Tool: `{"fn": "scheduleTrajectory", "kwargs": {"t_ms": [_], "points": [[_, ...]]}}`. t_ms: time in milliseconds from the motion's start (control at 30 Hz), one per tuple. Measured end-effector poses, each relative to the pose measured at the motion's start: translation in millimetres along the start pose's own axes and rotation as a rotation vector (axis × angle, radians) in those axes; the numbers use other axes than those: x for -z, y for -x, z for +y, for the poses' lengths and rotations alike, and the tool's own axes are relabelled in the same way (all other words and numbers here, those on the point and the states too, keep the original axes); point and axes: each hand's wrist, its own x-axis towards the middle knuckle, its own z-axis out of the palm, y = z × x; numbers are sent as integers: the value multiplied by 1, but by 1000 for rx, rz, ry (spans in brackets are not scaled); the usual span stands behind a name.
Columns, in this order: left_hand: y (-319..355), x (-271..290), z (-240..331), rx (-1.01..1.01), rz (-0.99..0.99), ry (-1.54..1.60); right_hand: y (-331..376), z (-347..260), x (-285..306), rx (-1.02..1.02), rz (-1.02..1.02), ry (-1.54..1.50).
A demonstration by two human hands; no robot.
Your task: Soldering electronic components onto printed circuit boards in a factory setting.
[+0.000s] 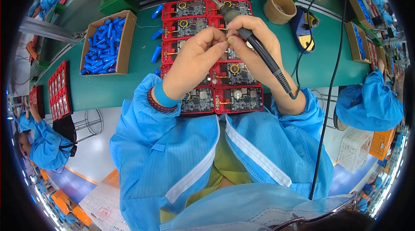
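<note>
So the person here has both hands meeting over the middle of the work, fingertips basically touching. The right hand [255, 43] has its grip closed on a soldering iron [266, 56]: the black handle lies slantwise across the hand, metal tip aimed up and away toward the far left, cord trailing off behind. The left hand [190, 60] has thumb and index finger pinched together, but whatever might be between those fingertips is way too small to make out. Right underneath are red cases [239, 111] packed side by side in two columns on the green tabletop [114, 90], each with a circuit board [250, 101] inside, some partly covered by the hands and forearms. A few loose blue battery cells [156, 54] sit in a line just left of the cases, and farther left there's a cardboard box [129, 36] with a whole heap more of them. Over on the right, near the far edge, is a round tan container [280, 9], and just beside it a blue soldering iron stand [301, 32] with a yellow sponge [305, 42]. Left wrist's got a blue wristband [162, 97] plus a dark red beaded bracelet [159, 104].
</note>
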Motion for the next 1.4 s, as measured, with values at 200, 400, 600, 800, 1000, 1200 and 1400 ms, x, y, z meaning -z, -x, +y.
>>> {"fn": "scheduleTrajectory", "kwargs": {"t_ms": [200,400,600,800,1000,1200,1400], "points": [[-3,-11,5,-39,14,27,6,-4,9,-35,51,17],[-3,-16,5,-91,83,-80,11,-9,15,-168,65,-107],[-2,-20,5,-95,118,-69,13,-6,14,-156,69,-85],[-6,-11,7,-251,57,-508,10,-9,29,-241,72,-240],[-12,-19,18,-423,27,-818,8,-7,37,-9,-135,129],[-15,-27,20,-528,62,-885,12,-1,39,60,-111,230],[-16,-28,21,-519,21,-826,16,-3,46,56,-205,288]]}}
